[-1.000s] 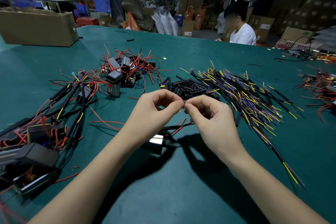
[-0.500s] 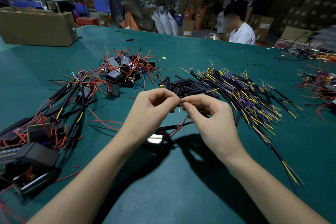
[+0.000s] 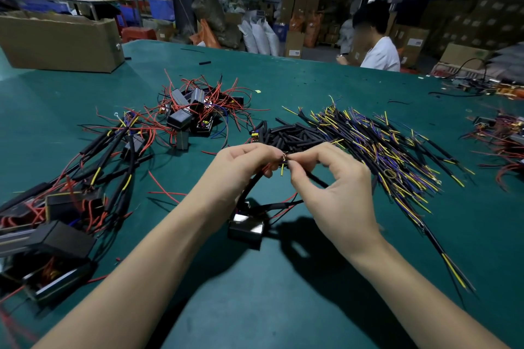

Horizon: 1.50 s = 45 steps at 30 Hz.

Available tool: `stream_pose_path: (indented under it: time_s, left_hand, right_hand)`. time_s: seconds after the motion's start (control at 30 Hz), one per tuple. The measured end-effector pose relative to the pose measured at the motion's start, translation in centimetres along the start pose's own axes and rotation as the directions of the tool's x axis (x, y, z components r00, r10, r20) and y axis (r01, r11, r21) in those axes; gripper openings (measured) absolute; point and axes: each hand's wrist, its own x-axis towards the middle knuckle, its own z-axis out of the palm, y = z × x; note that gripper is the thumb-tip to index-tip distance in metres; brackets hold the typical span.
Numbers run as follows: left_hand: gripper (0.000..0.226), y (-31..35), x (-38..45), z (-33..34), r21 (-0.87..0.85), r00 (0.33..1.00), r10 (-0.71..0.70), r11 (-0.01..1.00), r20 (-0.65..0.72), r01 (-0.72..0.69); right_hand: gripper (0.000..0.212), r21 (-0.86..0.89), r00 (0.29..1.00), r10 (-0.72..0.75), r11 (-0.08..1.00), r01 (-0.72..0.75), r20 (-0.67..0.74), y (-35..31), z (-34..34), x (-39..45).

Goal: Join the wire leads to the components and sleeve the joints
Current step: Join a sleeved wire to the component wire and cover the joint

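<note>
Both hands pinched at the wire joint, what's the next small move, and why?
Probably finish twisting the joint tight. The left hand and right hand pinch it from either side, bare strands still show there, and a yellow lead hangs loose below it. The black sleeve sits back under the right fingers, so it can slide over afterwards.

My one head-worn camera looks forward and down, close above my fingertips (image 3: 284,156), green table (image 3: 283,306) stretching beyond them.

Black component (image 3: 246,229) on table, yellow-tipped lead (image 3: 282,168) raised above
</note>
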Motion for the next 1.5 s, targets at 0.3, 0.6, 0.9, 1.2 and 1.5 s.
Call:
stream_pose_path:
  time_s: [0.3,0.6,0.9,1.2,1.5]
  left_hand:
    - [0.016,-0.2,-0.3,0.3,0.090,0.991,0.134,0.987,-0.032,-0.130]
    - [0.017,0.1,-0.5,0.5,0.199,0.984,0.173,0.967,-0.052,-0.159]
    - [0.013,0.0,-0.2,0.3,0.191,0.999,0.011,0.982,-0.044,-0.003]
    - [0.013,-0.1,-0.7,0.8,0.353,0.959,0.284,0.899,-0.024,-0.258]
    - [0.012,0.0,-1.1,1.0,0.510,0.881,0.469,0.745,0.057,-0.430]
  right_hand:
    - [0.018,0.268,0.929,0.332,0.892,-0.365,0.160,-0.2,-0.5,0.7]
    - [0.012,0.114,0.996,0.081,0.990,-0.085,0.043,0.3,-0.6,0.4]
    - [0.007,-0.347,0.879,-0.463,0.810,0.472,0.114,1.4,-1.2,0.6]
    - [0.022,0.472,0.786,0.375,0.644,-0.603,0.492,2.1,-1.6,1.3]
    - [0.017,0.447,0.731,0.327,0.621,-0.644,0.599,2.5,-2.3,1.3]
